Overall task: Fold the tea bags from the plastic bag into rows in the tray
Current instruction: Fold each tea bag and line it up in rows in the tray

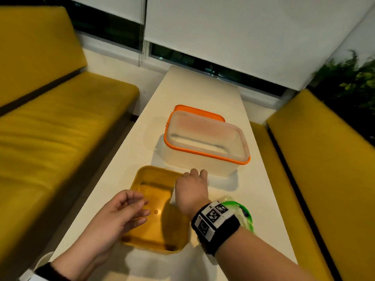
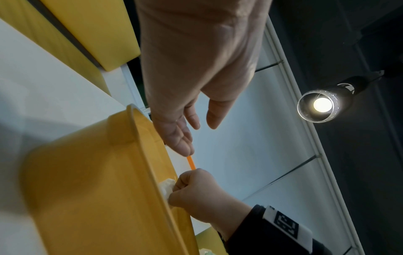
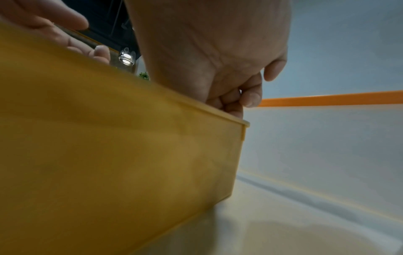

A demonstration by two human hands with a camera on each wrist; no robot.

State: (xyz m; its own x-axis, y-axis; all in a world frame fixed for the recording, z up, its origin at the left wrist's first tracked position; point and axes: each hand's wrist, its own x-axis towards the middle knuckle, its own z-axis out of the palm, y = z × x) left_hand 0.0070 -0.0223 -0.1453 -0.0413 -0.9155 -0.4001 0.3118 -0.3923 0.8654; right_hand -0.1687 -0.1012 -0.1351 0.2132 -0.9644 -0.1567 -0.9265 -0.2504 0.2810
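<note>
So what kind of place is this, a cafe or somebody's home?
Most likely a cafe or lounge booth: yellow cushioned benches flank a narrow white table under a blinded window, with a hanging spotlight overhead.

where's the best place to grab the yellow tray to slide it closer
Probably the near left rim of the yellow tray, reached from above by the open left hand hovering there. The rim is a thin raised lip on an upright wall, easy to pinch. The right hand is busy at the far right corner, pinching something white.
</note>
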